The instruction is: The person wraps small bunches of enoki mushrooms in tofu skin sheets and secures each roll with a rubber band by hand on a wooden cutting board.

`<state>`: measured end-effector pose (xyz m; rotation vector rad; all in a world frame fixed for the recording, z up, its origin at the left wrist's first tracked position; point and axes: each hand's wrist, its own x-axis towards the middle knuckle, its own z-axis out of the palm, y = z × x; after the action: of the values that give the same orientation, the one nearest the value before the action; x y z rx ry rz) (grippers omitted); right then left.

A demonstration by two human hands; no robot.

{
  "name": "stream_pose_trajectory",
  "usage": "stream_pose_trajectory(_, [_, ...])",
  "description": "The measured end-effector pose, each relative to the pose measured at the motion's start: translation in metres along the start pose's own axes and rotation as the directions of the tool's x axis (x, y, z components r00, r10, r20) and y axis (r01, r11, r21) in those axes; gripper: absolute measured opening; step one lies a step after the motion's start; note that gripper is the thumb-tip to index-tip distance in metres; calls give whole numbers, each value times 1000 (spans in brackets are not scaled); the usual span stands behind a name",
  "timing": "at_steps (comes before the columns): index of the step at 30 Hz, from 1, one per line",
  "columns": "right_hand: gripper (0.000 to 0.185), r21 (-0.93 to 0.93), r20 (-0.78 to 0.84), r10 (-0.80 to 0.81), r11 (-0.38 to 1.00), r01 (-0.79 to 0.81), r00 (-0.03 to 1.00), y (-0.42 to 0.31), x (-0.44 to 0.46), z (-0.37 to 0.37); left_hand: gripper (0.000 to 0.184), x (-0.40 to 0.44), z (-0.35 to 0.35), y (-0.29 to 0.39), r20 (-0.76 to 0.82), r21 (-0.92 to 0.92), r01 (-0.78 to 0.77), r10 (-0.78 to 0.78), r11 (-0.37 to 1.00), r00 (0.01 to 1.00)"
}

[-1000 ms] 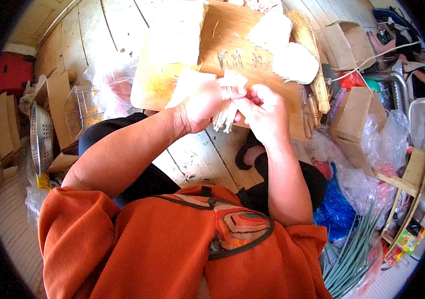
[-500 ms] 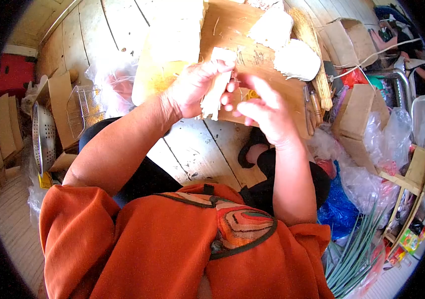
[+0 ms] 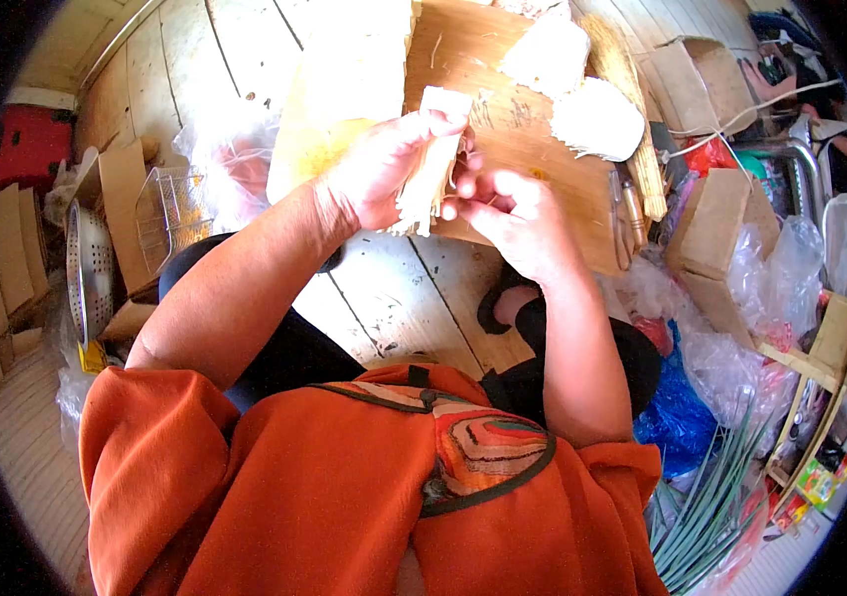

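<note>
Left hand (image 3: 384,164) closes its fingers around a pale, flat piece with a fringed end (image 3: 431,171), keeping it tilted, the plain end pointing away from the body and the ragged strands hanging toward it. Just beside the fringe is the right hand (image 3: 518,214), its thumb and fingers curled in close together; whether they pinch a strand, I cannot tell. In this view the piece overlaps the near edge of a wooden board (image 3: 572,204), whose surface carries dark marks near the middle. On the left part of the board lies a stack of pale sheets (image 3: 354,65), overexposed and hard to make out. Toward the far right sit two whitish blocks (image 3: 597,121), the nearer one ragged along its lower edge, with a long straw-coloured bundle (image 3: 630,119) beside them. By the board's right edge, near the right hand, lies a tool with a wooden handle (image 3: 634,214). To the left of the board are a clear plastic bag (image 3: 230,154), a wire basket (image 3: 173,214) and a metal colander (image 3: 91,273) tipped on its side. Long green leaves (image 3: 706,512) lie at the lower right, near a blue bag (image 3: 680,412).
</note>
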<state>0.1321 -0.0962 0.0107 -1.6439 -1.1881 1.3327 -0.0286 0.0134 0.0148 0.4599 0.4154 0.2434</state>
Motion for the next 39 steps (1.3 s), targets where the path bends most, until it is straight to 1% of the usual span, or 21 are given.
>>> stream_pose_trajectory(2, [8, -188, -114, -34, 982, 12, 993, -14, -6, -3, 33, 2, 1, -2, -265, 182, -42, 90, 982, 960])
stream_pose_trajectory(3, [8, -189, -112, -33, 982, 11, 993, -15, -8, -2, 33, 2, 0, -2, -266, 181, -42, 90, 983, 960])
stream_pose_trajectory(5, [5, -269, -163, -253, 941, 203, 954, -16, -10, 0, 37, 5, -5, -6, -284, 317, 4, 91, 949, 954])
stream_pose_trajectory(8, [9, -309, -170, -192, 942, 133, 967, -19, -10, 3, 37, 4, 1, -15, -273, 354, 47, 55, 934, 961])
stream_pose_trajectory(12, [9, -400, -216, -215, 909, 115, 952, -23, -10, 1, 34, 5, 6, -22, -207, 397, 111, -30, 911, 978])
stream_pose_trajectory(13, [9, -337, -228, -179, 937, 95, 957, -20, -9, 0, 34, 6, 5, -24, -172, 406, 118, -51, 906, 984])
stream_pose_trajectory(14, [10, -273, -238, -143, 959, 75, 961, -16, -9, -2, 35, 6, 5, -26, -203, 402, 117, -36, 908, 979])
stream_pose_trajectory(15, [10, -273, -238, -143, 959, 75, 961, -12, -8, -4, 35, 5, 5, -25, -203, 401, 117, -36, 908, 979])
stream_pose_trajectory(17, [12, -139, -242, -129, 985, 98, 962, -4, -5, -8, 36, 4, 4, -22, -212, 453, 202, -115, 868, 970])
stream_pose_trajectory(18, [13, -85, -235, -114, 992, 97, 965, -1, -4, -9, 36, 2, 7, -20, -212, 453, 202, -115, 868, 970])
stream_pose_trajectory(22, [16, -50, -232, -20, 999, 8, 973, 1, -3, -13, 40, -1, 10, -18, -190, 534, 206, -122, 820, 974])
stream_pose_trajectory(24, [21, 84, -187, 19, 996, -3, 982, 3, -3, -15, 41, -1, 9, -18, -169, 550, 210, -139, 808, 976])
stream_pose_trajectory(25, [21, 83, -186, 19, 997, -3, 982, 1, -4, -16, 43, -1, 8, -18, -154, 559, 203, -140, 804, 978])
stream_pose_trajectory(27, [30, 296, -108, 92, 953, -56, 990, -6, -6, -17, 45, -2, 9, -16, -139, 567, 195, -140, 800, 980])
stream_pose_trajectory(28, [30, 296, -106, 92, 954, -57, 990, -10, -7, -15, 46, -3, 10, -13, -117, 561, 207, -171, 801, 978])
stream_pose_trajectory(30, [36, 327, -216, 30, 944, 43, 976, -17, -9, -10, 47, -4, 8, -14, -95, 555, 218, -200, 803, 975])
stream_pose_trajectory(31, [36, 327, -215, 30, 944, 43, 976, -17, -8, -10, 47, -3, 5, -18, -82, 528, 243, -237, 814, 968])
stream_pose_trajectory(33, [43, 310, -58, -63, 948, 78, 996, -15, -8, -13, 48, -4, 6, -20, -67, 500, 269, -273, 823, 960])
stream_pose_trajectory(35, [42, 359, -37, -74, 930, 82, 997, -11, -8, -9, 35, -6, 10, -18, -75, 410, 339, -340, 847, 938])
stream_pose_trajectory(37, [41, 408, -17, -87, 909, 86, 996, -11, -8, -7, 36, -8, 11, -17, -26, 382, 330, -347, 863, 938])
stream_pose_trajectory(39, [38, 294, -42, -34, 955, 45, 999, -15, -9, -7, 36, -10, 13, -17, 23, 355, 322, -352, 878, 936])
